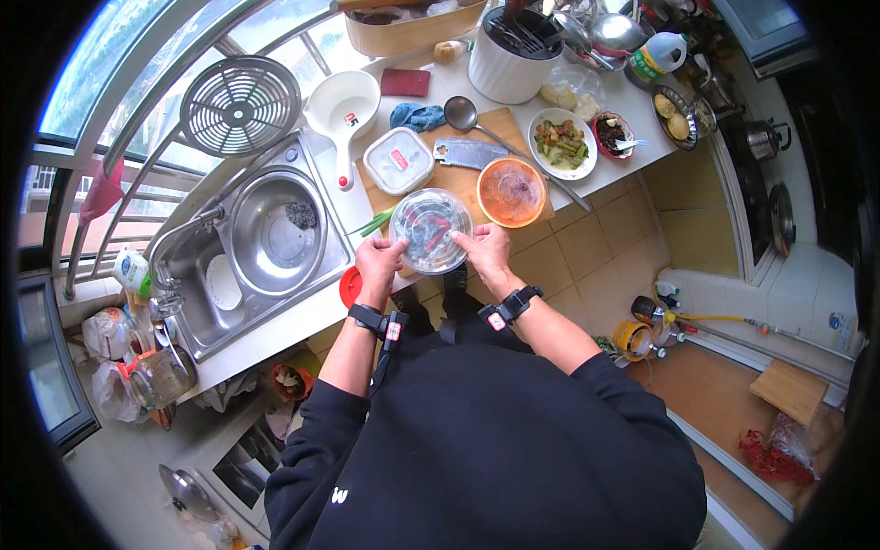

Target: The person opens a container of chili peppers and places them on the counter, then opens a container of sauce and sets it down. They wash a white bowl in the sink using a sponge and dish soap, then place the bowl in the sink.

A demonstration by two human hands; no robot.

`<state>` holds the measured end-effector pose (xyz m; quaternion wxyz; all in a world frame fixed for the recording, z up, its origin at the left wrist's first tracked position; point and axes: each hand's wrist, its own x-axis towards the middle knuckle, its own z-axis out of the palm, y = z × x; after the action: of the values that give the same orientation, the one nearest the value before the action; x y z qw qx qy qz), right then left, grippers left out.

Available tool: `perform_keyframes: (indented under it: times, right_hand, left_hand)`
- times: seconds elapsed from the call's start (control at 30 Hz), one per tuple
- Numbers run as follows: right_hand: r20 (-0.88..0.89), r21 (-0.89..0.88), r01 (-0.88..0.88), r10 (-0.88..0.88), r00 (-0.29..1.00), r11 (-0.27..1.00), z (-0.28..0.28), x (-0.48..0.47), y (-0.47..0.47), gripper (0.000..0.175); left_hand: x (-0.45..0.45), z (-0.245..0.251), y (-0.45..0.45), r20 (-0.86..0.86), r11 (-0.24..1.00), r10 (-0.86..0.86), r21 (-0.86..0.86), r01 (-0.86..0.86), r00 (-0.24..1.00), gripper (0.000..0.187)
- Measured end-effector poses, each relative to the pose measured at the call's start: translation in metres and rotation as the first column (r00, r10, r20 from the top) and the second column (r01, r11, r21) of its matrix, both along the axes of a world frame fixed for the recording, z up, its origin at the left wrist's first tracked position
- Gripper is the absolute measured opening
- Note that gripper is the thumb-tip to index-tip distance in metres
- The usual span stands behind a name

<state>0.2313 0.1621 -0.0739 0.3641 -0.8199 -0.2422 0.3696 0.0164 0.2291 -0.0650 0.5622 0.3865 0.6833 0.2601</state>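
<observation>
A round clear plastic container (432,232), with dark and red contents showing through its top, is between my two hands. My left hand (379,265) grips its left rim, thumb on top. On the opposite side, my right hand (489,251) pinches the rim in the same way. Just right of it stands a round tub of orange-red food (511,192). Behind these, a cleaver (470,152) and a lidded square plastic box (398,160) rest on the wooden cutting board (454,180). Green scallion (375,221) pokes out left of the clear container.
A double steel sink (278,220) is at the left, with a white long-handled dipper (346,103) behind it. A ladle (462,112) lies across the board. To the right are a plate of cooked vegetables (562,144) and a small red bowl (612,135). A red lid (351,287) sits near my left wrist.
</observation>
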Motion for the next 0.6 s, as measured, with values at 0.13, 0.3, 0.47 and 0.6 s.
perform_keyframes:
  times: [0.13,0.3,0.47,0.6]
  right_hand:
    - [0.103,-0.018,0.021,-0.019,0.995,1.0,0.007,-0.007,-0.004,0.056]
    - [0.206,0.0,-0.013,0.012,0.978,1.0,0.015,-0.016,-0.006,0.056]
    - [0.267,0.017,-0.039,0.033,0.963,0.999,0.018,-0.021,-0.008,0.055]
    - [0.23,-0.032,-0.106,0.111,0.967,0.994,0.026,-0.018,-0.009,0.055]
  left_hand:
    - [0.001,0.005,-0.001,-0.138,1.0,-0.007,0.013,0.009,0.99,0.034]
    - [-0.003,0.007,0.003,-0.293,0.993,-0.07,0.07,0.094,0.954,0.036]
    - [-0.01,0.006,0.007,-0.383,0.977,-0.106,0.134,0.169,0.918,0.038]
    - [-0.014,0.008,0.011,-0.355,0.973,-0.137,0.125,0.192,0.925,0.039]
